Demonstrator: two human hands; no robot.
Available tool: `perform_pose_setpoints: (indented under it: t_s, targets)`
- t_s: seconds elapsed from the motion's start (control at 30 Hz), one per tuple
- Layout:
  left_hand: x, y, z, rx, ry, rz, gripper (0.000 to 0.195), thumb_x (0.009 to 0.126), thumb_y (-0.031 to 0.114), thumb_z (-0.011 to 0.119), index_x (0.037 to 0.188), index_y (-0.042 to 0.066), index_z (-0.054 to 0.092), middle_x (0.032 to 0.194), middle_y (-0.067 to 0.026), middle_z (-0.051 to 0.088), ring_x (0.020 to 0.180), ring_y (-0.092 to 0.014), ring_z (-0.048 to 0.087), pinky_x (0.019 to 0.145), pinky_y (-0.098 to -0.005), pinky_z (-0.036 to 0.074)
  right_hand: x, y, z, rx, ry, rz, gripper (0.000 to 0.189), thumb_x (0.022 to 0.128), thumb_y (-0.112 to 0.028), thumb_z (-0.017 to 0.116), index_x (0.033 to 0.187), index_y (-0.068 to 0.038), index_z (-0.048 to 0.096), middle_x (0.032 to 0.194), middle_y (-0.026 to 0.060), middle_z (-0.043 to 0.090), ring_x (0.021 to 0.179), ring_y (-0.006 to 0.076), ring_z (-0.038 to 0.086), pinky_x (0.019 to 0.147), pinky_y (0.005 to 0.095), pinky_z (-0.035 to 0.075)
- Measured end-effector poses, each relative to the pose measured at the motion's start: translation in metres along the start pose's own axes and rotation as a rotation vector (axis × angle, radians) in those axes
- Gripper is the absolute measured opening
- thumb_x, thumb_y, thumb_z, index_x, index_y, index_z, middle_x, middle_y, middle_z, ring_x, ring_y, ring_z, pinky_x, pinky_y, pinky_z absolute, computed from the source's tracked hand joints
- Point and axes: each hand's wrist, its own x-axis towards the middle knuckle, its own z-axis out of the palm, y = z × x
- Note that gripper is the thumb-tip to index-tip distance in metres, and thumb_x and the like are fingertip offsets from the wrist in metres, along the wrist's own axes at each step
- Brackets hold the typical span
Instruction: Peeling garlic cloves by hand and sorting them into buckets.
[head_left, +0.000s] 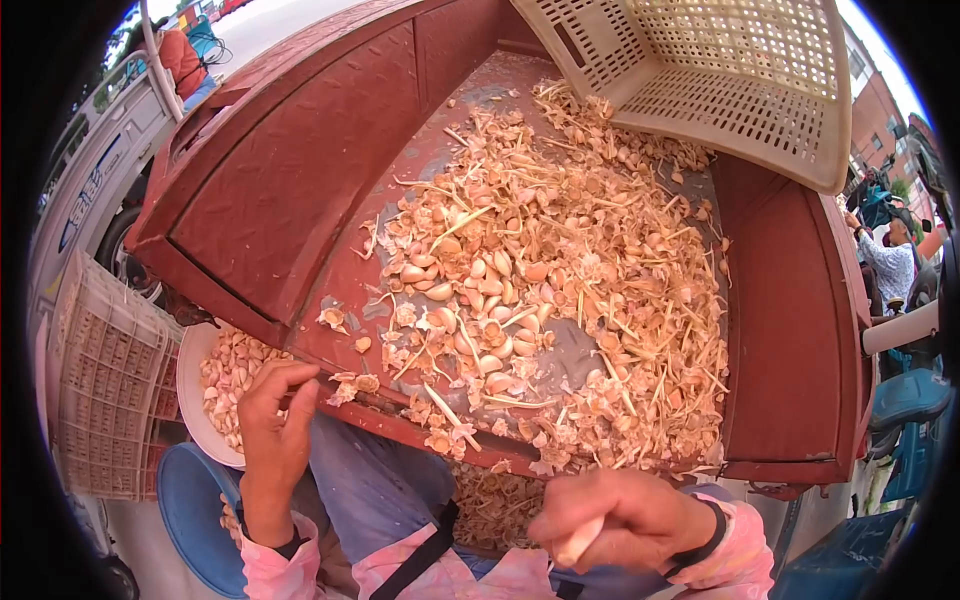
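My right hand (619, 517), slightly blurred, is closed around a pale piece of garlic (580, 541) in front of the near edge of a red metal cargo bed (352, 225). My left hand (279, 420) is raised over the bed's near left corner, beside a white basin (193, 405) of garlic cloves (232, 375). Its thumb and forefinger are curled towards each other with a gap, and nothing shows between them. On the bed lies a wide heap of garlic skins and dry stalks (645, 300), with loose cloves (491, 285) at its left side.
A beige plastic crate (727, 90) leans over the bed's far right. Left of me stand a blue tub (180, 510) and a pale crate (112, 390). More skins (499, 506) lie below the bed edge. People (892, 259) and vehicles are in the background.
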Motion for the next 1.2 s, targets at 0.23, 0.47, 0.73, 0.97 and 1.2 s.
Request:
perform_pose_setpoints:
  t_s: [0.23,0.47,0.73,0.97,1.2]
  targets:
    - [0.084,0.065,0.173,0.24,-0.48,0.394,0.011,0.071,0.004,0.057,0.079,-0.003,0.055,0.079,-0.0198,0.056,0.073,-0.036,0.056,0.064,-0.0434,0.044,-0.003,-0.045,0.024,-0.021,-0.208,-0.43,0.017,0.082,-0.009,0.055,0.09,0.006,0.056,0.075,0.0152,0.055,0.052,0.0218,0.052,0.042,0.0284,0.039]
    - [0.08,0.059,0.212,0.304,-0.579,0.418,0.009,0.067,0.002,0.055,0.074,-0.003,0.055,0.076,-0.0203,0.057,0.075,-0.037,0.056,0.065,-0.0435,0.045,-0.023,-0.043,0.008,-0.006,-0.123,-0.502,0.014,0.079,-0.002,0.053,0.089,0.008,0.056,0.074,0.0167,0.056,0.049,0.0207,0.051,0.041,0.0259,0.038]
    - [0.061,0.066,0.159,-0.503,-0.74,-0.182,0.02,0.078,0.012,0.063,0.091,-0.001,0.059,0.08,-0.0044,0.061,0.067,-0.008,0.056,0.061,-0.0203,0.044,-0.028,-0.045,0.008,0.069,-0.119,-0.467,0.015,0.08,-0.004,0.056,0.088,0.009,0.056,0.074,0.0175,0.057,0.052,0.0223,0.054,0.042,0.0291,0.041]
    - [0.033,0.063,0.1,-0.952,-0.651,-0.398,0.021,0.08,0.011,0.061,0.097,-0.002,0.057,0.083,-0.0061,0.06,0.07,-0.012,0.06,0.062,-0.0198,0.048,-0.021,-0.019,-0.016,0.018,-0.094,-0.183,0.021,0.09,-0.016,0.048,0.1,0.001,0.05,0.078,0.0077,0.053,0.062,0.0098,0.051,0.056,0.0205,0.041]
    - [-0.013,-0.01,-0.015,-1.11,-0.062,-0.42,0.018,0.079,0.007,0.057,0.095,0.0,0.052,0.084,-0.0105,0.059,0.066,-0.011,0.057,0.055,-0.0159,0.046,0.01,0.069,-0.102,-0.789,0.474,0.327,0.014,0.087,-0.015,0.049,0.091,-0.003,0.055,0.079,0.0066,0.058,0.062,0.0158,0.056,0.055,0.0265,0.046]
